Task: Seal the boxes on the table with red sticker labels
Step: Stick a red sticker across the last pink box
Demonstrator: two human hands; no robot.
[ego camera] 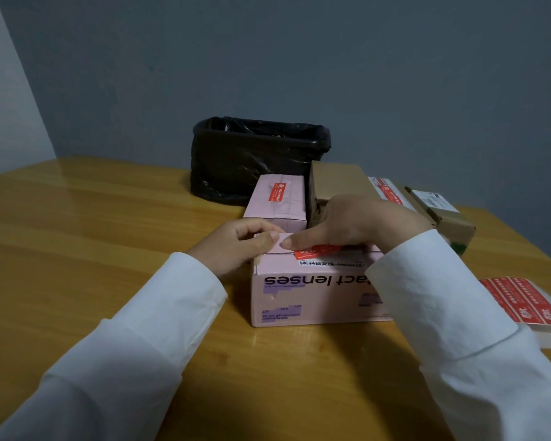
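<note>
Pink box [312,291] at table [77,249] centre, red sticker [315,249] across top seam. Right hand [363,222] lies over sticker, thumb extended, pressing its left end. Left hand [236,245] at 9 o'clock, fingers curled round box's top corner. Sealed pink box [277,198] at 12 o'clock. Sticker sheets [525,300] at 3 o'clock. Black bin [255,157] behind

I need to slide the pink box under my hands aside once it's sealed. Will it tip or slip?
The pink box looks low and wide and sits flat on the table, so it probably won't tip. The glossy wood suggests it would slide easily. It's cardboard, likely light and stiff, though the lid may give under the right hand.
</note>
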